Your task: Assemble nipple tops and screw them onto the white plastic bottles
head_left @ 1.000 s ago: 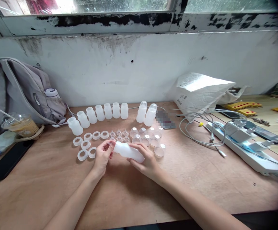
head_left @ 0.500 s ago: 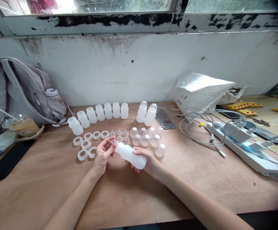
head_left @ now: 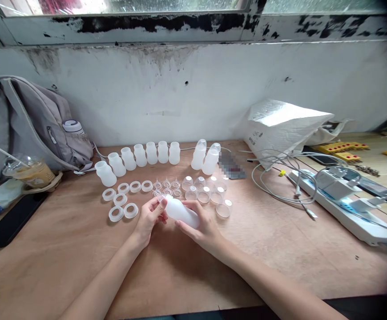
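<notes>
A frosted white baby bottle (head_left: 183, 212) lies tilted between my hands, its top end toward the left. My right hand (head_left: 204, 224) is wrapped round the bottle's body. At the top end, my left hand (head_left: 151, 218) pinches the neck; a clear nipple seems to show there, partly hidden by the fingers. Just beyond the hands are several clear nipples (head_left: 166, 184), with frosted collar rings (head_left: 131, 210) to the left. Clear domed caps (head_left: 223, 209) stand to the right. Open bottles (head_left: 151, 153) form a curved row behind, and two capped bottles (head_left: 210, 161) stand right of them.
A grey backpack (head_left: 30, 124), an iced drink cup (head_left: 35, 173) and a black phone (head_left: 10, 222) are at the left. To the right lie white cables (head_left: 263, 182), a power strip (head_left: 340, 209) and a white padded bag (head_left: 273, 129) against the wall.
The right hand's grip on the bottle has shifted, its thumb now lying along the near side. The left fingers have moved closer round the bottle's top end.
</notes>
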A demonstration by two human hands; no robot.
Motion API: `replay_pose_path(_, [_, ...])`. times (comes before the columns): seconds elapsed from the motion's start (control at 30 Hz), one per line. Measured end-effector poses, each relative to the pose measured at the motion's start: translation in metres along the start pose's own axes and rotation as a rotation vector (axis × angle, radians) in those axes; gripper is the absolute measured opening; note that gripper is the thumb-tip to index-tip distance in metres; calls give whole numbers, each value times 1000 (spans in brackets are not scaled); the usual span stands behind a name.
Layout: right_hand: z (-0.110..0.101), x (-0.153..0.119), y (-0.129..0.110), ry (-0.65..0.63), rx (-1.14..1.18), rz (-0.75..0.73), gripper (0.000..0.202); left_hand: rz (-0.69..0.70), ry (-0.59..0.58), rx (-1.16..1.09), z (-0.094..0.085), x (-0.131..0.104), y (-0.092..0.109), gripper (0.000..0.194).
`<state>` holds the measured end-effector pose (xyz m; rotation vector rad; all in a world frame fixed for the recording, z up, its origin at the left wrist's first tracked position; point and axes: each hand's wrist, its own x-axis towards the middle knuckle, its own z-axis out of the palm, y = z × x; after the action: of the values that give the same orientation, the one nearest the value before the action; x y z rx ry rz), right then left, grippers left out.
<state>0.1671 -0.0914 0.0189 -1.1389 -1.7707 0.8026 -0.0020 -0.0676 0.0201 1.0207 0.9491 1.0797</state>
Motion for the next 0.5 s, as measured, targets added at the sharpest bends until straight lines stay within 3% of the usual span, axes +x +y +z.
replay_pose_path(0.13, [2, 0, -2, -33, 205, 182, 32, -32, 14, -21, 0, 0, 1, 34])
replay_pose_path(0.33, [4, 2, -1, -260, 982, 680, 37, 24, -49, -76, -2, -2, 2, 35])
replay_pose_path(0.43, [3, 4, -1, -345, 1136, 746, 40, 51, -80, -118, -1, -3, 4, 36])
replay_pose_path(0.5, [3, 3, -4, -309, 1098, 691, 37, 27, -103, -177, 1, -4, 5, 37])
